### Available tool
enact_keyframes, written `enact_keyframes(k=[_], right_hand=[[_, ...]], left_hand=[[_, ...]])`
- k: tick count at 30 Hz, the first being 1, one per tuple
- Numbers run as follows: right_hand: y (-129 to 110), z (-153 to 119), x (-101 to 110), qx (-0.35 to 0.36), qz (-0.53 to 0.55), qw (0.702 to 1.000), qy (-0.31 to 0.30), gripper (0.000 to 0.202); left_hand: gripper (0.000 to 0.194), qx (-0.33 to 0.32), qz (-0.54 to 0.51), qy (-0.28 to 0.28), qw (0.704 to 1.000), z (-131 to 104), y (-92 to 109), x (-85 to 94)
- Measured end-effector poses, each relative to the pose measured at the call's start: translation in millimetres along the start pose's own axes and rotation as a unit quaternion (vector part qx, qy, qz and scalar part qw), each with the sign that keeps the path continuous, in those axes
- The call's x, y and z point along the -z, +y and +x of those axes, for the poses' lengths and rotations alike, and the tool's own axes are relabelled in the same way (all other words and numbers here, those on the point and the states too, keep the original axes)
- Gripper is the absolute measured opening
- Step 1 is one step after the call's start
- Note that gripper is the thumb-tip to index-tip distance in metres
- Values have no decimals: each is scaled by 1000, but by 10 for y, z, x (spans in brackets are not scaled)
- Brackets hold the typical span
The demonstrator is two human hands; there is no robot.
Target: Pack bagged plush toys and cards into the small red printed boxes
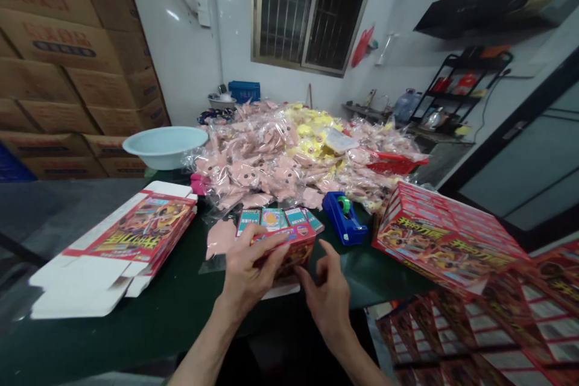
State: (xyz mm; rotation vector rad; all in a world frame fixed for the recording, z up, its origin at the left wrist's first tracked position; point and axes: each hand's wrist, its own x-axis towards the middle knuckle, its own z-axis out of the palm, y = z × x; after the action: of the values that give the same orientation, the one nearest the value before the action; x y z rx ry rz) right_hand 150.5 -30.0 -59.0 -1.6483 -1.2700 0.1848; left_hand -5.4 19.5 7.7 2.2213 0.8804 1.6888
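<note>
A small red printed box stands at the near middle of the dark green table. My left hand grips its left side, fingers over the top and thumb at the front. My right hand is by the box's lower right corner, fingers curled apart, with the thumb near the box and nothing held. Just behind the box lie teal-edged cards. A pink pig-shaped piece in clear wrap lies left of them. A blue tape dispenser with green tape sits to the right.
Flat red-and-white cartons are stacked at the left. Wrapped pink and yellow toys heap at the back, beside a pale blue basin. Red boxes stand in rows at the right, with more below. Brown cartons line the left wall.
</note>
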Motion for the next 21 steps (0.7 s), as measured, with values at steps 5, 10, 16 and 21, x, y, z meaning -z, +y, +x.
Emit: enact_keyframes(k=[5,10,16,21], right_hand=[[122,76,291,74,82,987,-120,44],[-127,356,668,211,23,955,-207,28],[-731,621,800,360,-187,863,-300,25],[-912,802,605,343,-24,858,-381,32]], left_hand=[[12,162,-83,153,971,-397,-160,39],[31,260,-20,76,962,-622,-253,267],[60,-8,172,-111,979,-252,81,363],[27,57,69,-187,978,-133,45,217]])
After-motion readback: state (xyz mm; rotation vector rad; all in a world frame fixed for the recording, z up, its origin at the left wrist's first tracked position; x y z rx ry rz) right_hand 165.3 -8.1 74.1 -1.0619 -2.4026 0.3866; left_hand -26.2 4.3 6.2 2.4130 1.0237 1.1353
